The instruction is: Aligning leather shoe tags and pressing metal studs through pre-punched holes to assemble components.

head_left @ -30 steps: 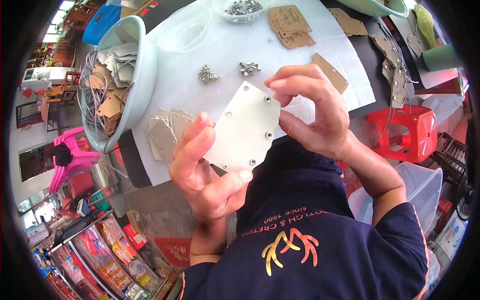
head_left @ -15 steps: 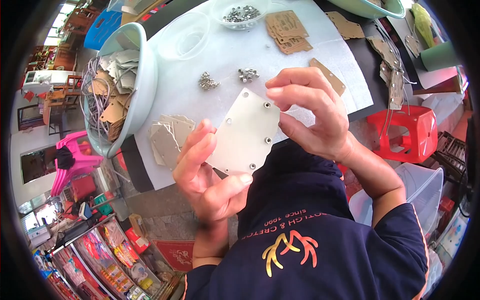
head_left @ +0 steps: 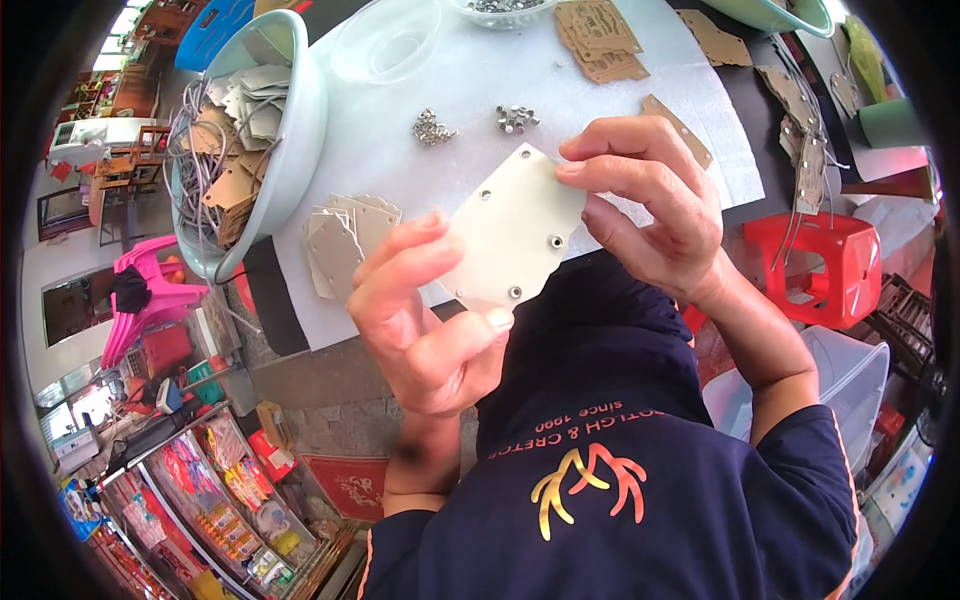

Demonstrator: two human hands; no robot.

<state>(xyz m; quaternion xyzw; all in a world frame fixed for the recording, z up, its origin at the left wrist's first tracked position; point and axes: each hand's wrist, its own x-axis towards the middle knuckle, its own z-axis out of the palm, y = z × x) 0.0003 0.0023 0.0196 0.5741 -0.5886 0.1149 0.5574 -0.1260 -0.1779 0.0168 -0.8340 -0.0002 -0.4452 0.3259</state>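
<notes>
Pale grey, the flat card panel (head_left: 515,235) with metal eyelets looks light, thin and fairly stiff, best pinched by its edges. It is held above the worktop's (head_left: 480,75) near edge: left hand (head_left: 425,320) grips its lower corner, right hand (head_left: 650,205) pinches the upper edge, fingers curled.

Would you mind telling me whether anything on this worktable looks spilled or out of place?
Nothing stands out. Both hands hold the pale plate over the table edge; two small rivet heaps lie loose but tidy on the white sheet.
</notes>
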